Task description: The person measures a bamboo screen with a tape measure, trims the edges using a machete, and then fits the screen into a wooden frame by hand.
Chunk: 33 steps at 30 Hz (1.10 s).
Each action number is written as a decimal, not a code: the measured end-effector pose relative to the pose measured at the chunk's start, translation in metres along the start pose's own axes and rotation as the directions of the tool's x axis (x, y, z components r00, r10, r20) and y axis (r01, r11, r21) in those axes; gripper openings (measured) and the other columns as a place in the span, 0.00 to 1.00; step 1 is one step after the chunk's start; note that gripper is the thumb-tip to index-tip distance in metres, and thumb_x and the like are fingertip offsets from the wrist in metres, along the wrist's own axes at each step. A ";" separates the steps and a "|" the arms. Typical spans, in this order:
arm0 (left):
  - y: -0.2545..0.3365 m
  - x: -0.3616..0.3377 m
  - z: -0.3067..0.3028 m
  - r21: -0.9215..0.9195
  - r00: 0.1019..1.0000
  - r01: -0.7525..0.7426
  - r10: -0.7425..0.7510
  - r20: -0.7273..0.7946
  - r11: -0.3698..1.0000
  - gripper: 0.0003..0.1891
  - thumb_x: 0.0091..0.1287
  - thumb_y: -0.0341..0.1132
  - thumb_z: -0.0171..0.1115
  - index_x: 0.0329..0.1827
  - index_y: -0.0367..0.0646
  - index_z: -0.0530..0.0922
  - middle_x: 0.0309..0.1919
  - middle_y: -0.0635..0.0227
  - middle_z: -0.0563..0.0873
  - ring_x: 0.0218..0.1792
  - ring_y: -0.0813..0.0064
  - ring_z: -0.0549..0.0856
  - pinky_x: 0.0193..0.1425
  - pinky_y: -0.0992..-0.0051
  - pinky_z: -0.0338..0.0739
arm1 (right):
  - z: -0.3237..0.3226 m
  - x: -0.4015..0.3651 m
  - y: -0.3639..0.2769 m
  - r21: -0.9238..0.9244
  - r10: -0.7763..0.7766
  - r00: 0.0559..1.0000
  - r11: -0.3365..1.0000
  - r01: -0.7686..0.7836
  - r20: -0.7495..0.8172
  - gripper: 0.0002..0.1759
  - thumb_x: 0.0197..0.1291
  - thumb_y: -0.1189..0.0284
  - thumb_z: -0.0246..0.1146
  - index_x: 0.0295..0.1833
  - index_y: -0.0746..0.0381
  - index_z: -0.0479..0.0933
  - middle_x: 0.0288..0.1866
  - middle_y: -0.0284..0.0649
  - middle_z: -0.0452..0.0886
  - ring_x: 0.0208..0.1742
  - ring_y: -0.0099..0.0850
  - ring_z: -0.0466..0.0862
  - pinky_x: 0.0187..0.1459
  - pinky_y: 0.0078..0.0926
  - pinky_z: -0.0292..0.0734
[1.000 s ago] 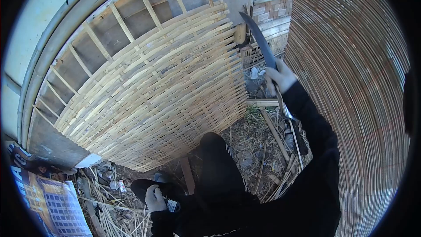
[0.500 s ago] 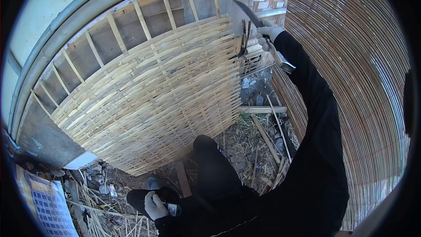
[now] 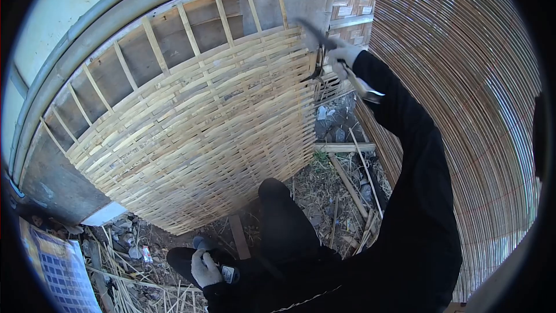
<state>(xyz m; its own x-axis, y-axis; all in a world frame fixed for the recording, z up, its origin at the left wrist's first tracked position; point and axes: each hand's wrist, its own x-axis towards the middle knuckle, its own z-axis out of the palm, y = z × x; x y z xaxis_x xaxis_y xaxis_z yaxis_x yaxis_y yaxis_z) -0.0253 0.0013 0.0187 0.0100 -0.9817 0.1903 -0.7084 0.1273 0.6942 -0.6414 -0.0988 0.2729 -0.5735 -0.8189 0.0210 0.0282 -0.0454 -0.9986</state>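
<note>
"Where's the curved knife [image 3: 315,33]?"

"At the top right corner of the woven bamboo panel [image 3: 197,133], with the right grip [image 3: 344,54] closed around its handle. The blade is blurred, so I can't fairly say whether it touches the weave."

"And the left grip [image 3: 205,269]?"

"Low down, resting on a dark-clad leg [image 3: 180,259], fingers bent. Whether it holds anything, I can't tell."

"What's nearby?"

"Bare strips [image 3: 188,29] stick up along the panel's upper edge, and a slatted screen [image 3: 480,133] stands to the right."
</note>
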 end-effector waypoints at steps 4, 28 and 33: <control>0.003 0.006 0.006 0.042 0.998 -0.062 0.062 0.012 0.997 0.10 0.69 0.33 0.57 0.47 0.37 0.81 0.42 0.53 0.87 0.43 0.53 0.85 0.51 0.61 0.77 | 0.003 -0.011 0.003 -0.199 0.105 0.967 0.978 -0.059 0.233 0.40 0.66 0.78 0.55 0.81 0.56 0.47 0.26 0.36 0.71 0.17 0.24 0.72 0.14 0.26 0.68; -0.003 0.001 0.010 0.140 0.981 -0.082 0.055 0.187 0.987 0.15 0.66 0.35 0.62 0.51 0.37 0.81 0.44 0.54 0.87 0.46 0.53 0.85 0.52 0.60 0.78 | -0.011 -0.099 0.133 -0.013 0.241 0.969 0.970 -0.241 0.051 0.44 0.65 0.80 0.53 0.83 0.52 0.43 0.26 0.39 0.75 0.17 0.26 0.74 0.15 0.24 0.69; 0.001 -0.001 0.011 0.168 0.979 -0.097 0.064 0.192 0.981 0.14 0.66 0.35 0.62 0.52 0.37 0.81 0.44 0.54 0.87 0.46 0.53 0.85 0.53 0.60 0.78 | 0.007 -0.112 0.134 0.144 0.198 0.974 0.967 -0.213 0.107 0.44 0.65 0.80 0.52 0.83 0.53 0.41 0.26 0.38 0.75 0.18 0.26 0.74 0.15 0.24 0.69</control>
<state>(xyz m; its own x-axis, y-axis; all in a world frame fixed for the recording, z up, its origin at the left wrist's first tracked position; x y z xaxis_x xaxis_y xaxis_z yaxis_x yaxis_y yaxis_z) -0.0336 0.0005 0.0119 -0.1711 -0.9805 0.0971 -0.8143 0.1962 0.5463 -0.5674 -0.0170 0.1376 -0.4656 -0.8680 -0.1724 0.2667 0.0481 -0.9626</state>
